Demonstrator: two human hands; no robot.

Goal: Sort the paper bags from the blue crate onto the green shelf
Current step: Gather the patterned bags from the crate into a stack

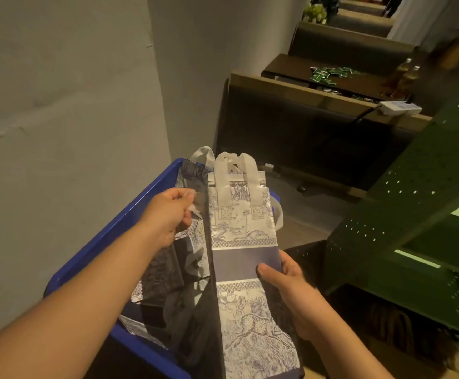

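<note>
Two hands lift one patterned paper bag (243,242) above the blue crate (130,214): right hand (291,291) grips its edge, left hand (168,214) pinches the side. Its handles might snag neighbouring bags.

Bare forearms, no sleeves, unadorned hands (168,214)

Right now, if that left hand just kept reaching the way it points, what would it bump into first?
Most likely the dark side of the tall patterned bag. The left hand points right and slightly away, and its fingertips already seem to pinch that side's edge. Depth is hard to judge from this one view.
</note>
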